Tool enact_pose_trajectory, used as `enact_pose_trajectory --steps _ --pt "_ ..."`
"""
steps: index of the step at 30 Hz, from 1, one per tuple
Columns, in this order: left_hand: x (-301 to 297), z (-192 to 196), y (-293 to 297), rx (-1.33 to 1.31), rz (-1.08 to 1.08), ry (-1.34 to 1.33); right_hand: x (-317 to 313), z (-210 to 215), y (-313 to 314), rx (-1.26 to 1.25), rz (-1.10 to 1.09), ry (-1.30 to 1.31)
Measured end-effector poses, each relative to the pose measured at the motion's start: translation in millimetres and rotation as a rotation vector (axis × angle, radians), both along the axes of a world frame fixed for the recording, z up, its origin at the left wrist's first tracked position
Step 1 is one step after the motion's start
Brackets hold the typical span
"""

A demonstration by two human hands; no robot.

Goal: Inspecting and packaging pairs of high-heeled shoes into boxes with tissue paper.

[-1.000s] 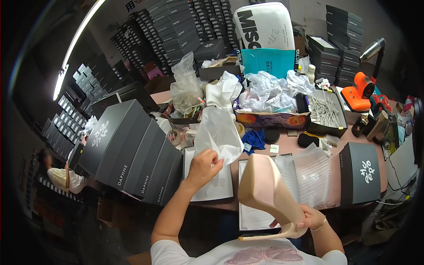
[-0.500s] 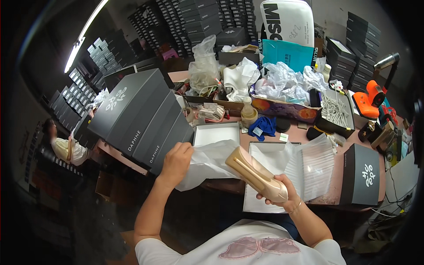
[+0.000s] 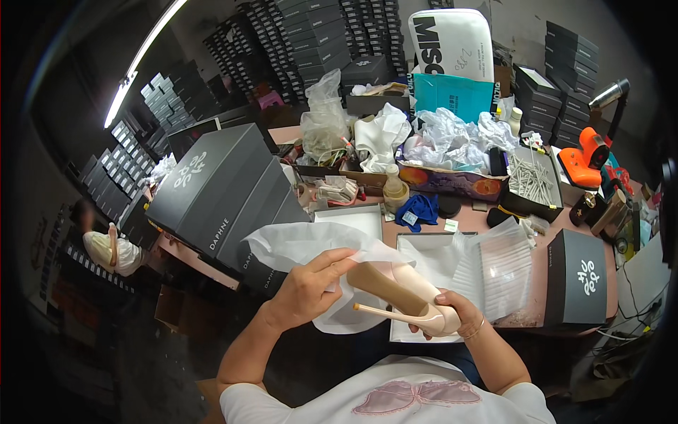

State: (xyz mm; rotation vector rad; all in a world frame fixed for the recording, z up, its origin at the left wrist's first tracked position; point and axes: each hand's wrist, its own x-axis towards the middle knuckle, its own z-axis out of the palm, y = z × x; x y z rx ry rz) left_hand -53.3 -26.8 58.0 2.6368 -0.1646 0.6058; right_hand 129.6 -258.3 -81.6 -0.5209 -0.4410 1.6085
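A shiny beige high-heeled shoe lies in my right hand, whose fingers are wrapped round its front part. The shoe's opening faces up and its thin heel points left. My left hand is closed on a sheet of white tissue paper, which drapes behind the hand, hangs below it and touches the rear of the shoe. Below and behind the shoe stands an open shoebox, partly hidden, with white paper and a ribbed translucent sheet at its right side.
Dark grey shoeboxes are stacked at the left; another closed shoebox lies at the right. Behind are a white box piece, a bottle, a blue cloth, crumpled paper and an orange tool. A person is far left.
My left hand has moved right and toward me, bringing the tissue paper to the shoe. The shoe has turned in my right hand, so its opening shows instead of its sole.
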Motion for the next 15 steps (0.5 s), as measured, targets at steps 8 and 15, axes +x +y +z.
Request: enact_pose_trajectory --steps 8,15 --pt "3.2 -9.5 13.3 0.003 -0.044 0.281 19.5 -8.4 -19.2 -0.095 0.099 -0.336" --pt "-8.8 -1.2 6.1 -0.182 -0.073 0.284 15.5 -0.9 0.2 -0.074 0.047 -0.331"
